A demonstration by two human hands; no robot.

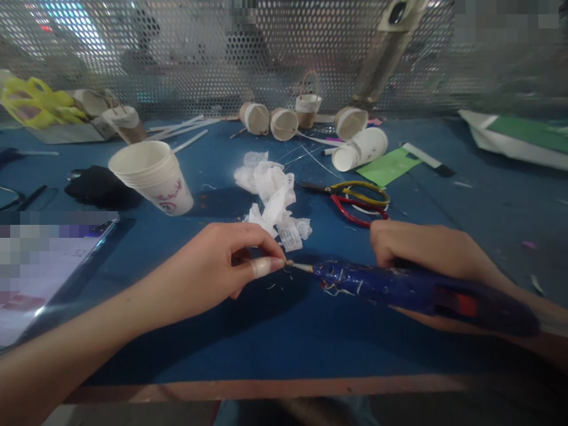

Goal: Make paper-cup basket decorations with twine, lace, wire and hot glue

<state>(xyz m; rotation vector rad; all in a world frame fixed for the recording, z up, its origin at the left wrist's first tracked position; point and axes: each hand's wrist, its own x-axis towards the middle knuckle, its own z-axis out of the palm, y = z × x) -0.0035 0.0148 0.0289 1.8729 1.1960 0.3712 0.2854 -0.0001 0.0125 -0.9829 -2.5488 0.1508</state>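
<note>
My right hand (pixel 426 248) is wrapped round a dark blue glue gun (pixel 381 287) with a red switch, its nozzle aimed left. At the nozzle's tip, the thumb and forefinger of my left hand (pixel 222 260) pinch a tiny brownish piece (pixel 288 262), too small to name. A whitish band goes round the left thumb. Just beyond the fingers lies a heap of white lace strips (pixel 273 192). Scissors (pixel 355 198) with one yellow and one red handle rest behind the glue gun.
Stacked paper cups (pixel 166 189) tilt at left, near a tablet (pixel 57 272). Small cup-shaped baskets (pixel 284 124) line the back by a perforated metal screen (pixel 190 59). A lying paper cup (pixel 364 149) and green card (pixel 390 167) are right; yellow scissors (pixel 39 103) sit far left.
</note>
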